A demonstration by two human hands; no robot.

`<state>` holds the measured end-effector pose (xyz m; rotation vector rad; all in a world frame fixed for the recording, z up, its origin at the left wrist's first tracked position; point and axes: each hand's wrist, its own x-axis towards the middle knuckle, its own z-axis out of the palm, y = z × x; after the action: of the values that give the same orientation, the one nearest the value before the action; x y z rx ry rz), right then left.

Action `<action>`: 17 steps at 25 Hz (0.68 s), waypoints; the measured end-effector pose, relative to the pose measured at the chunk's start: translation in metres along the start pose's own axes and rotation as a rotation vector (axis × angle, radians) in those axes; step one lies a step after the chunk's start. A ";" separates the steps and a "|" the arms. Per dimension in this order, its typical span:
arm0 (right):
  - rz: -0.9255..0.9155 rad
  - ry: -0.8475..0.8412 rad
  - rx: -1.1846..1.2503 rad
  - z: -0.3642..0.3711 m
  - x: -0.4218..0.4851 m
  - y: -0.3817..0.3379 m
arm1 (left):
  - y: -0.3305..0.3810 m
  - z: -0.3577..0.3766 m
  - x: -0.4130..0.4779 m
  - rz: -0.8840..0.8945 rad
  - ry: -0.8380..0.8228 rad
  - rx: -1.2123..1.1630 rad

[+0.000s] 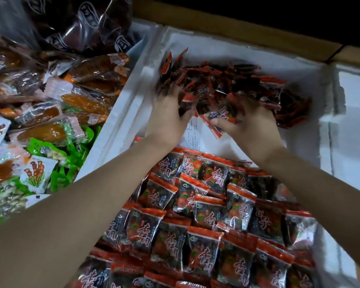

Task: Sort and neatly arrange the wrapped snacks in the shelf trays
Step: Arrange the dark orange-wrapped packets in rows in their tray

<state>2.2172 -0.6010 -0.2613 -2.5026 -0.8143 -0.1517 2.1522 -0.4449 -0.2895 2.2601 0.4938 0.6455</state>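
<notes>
Snacks (237,84) in red-and-black wrappers lie heaped at the far end of a white foam tray (216,44). The left hand (166,119) sinks curled fingers (172,96) into the heap, its grip too blurred to tell. The right hand (252,125) pinches one packet (222,116). Nearer than the fingers, overlapping rows (206,215) fill the tray. Left of the fingers, a second tray (121,104) holds orange and green packets (50,129).

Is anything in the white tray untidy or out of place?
Yes. The far packets lie in a loose heap, some standing on edge, unlike the near rows, which lie flat and overlapping.
</notes>
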 end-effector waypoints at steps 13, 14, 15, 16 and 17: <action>0.533 -0.225 0.983 -0.051 -0.108 0.016 | 0.102 0.013 -0.083 -0.716 -0.413 -0.756; 0.544 -0.232 1.013 -0.052 -0.112 0.020 | 0.102 0.016 -0.085 -0.748 -0.455 -0.816; 0.552 -0.239 1.039 -0.054 -0.115 0.025 | 0.104 0.018 -0.088 -0.767 -0.472 -0.877; 0.554 -0.250 1.058 -0.055 -0.118 0.029 | 0.105 0.020 -0.090 -0.799 -0.479 -0.918; 0.550 -0.264 1.065 -0.056 -0.121 0.032 | 0.106 0.021 -0.094 -0.822 -0.477 -0.903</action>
<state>2.1393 -0.7141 -0.2565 -1.6205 -0.1511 0.6440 2.1058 -0.5752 -0.2534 1.1308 0.6489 -0.1155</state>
